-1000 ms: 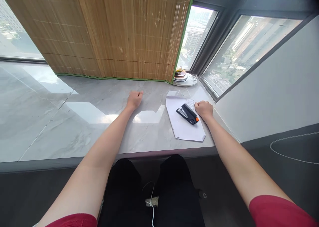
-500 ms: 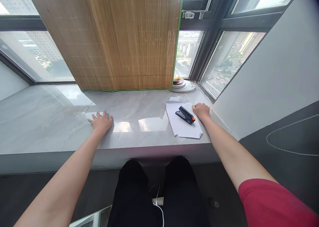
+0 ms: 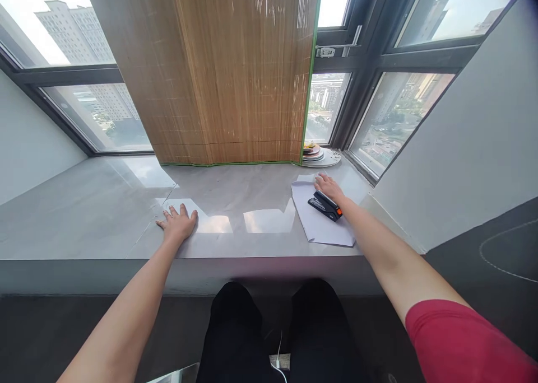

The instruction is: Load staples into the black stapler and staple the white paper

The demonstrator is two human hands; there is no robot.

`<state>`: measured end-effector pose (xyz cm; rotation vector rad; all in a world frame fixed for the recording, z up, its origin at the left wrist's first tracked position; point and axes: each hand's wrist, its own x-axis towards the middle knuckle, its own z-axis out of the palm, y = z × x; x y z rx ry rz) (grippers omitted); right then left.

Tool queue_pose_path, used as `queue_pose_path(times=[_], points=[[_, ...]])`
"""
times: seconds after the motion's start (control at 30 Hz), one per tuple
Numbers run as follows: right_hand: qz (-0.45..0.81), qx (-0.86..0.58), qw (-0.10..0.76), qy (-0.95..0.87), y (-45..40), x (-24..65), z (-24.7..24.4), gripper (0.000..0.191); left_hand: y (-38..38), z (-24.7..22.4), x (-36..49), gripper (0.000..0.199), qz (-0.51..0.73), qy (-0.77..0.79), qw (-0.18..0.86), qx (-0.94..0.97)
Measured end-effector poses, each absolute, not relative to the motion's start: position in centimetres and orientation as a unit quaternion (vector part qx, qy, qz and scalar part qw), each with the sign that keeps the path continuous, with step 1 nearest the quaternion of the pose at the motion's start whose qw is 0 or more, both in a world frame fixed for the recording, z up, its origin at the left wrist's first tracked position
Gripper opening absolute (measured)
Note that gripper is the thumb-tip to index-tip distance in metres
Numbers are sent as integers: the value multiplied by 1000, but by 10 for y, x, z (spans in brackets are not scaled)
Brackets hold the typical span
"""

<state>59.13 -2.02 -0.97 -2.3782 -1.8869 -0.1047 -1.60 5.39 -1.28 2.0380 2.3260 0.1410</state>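
Observation:
My left hand (image 3: 179, 224) rests on the grey marble sill (image 3: 235, 190), fingers spread and holding nothing. On the right of the sill lie white sheets of paper (image 3: 321, 233), with a black stapler (image 3: 325, 205) with an orange tip on top of them. My right hand (image 3: 328, 186) reaches over the far right part of the papers, just beyond the stapler. Its fingers are stretched out, and the forearm passes close by the stapler's orange end. The papers' upper right corner is partly hidden under this hand.
A stack of plates (image 3: 321, 158) stands in the far right corner by the window. A bamboo blind (image 3: 235, 80) hangs down to the sill's back. The white wall (image 3: 458, 131) bounds the right side. A white cable (image 3: 281, 369) runs between my knees below.
My right hand has gone from a closed fist beside the papers to stretched fingers over their far edge. My left hand stays on the sill. The camera view has tilted up and shifted left.

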Motion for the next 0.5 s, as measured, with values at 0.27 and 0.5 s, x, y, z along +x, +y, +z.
queue_pose_path(times=[0.27,0.5], points=[[29,-749,53,-660,41,473,-19,65,54,-15,-16,86,24,749,12,662],[55,-667,93,-737,96,286,-19,68,53,-9,-23,85,36,733,70,676]])
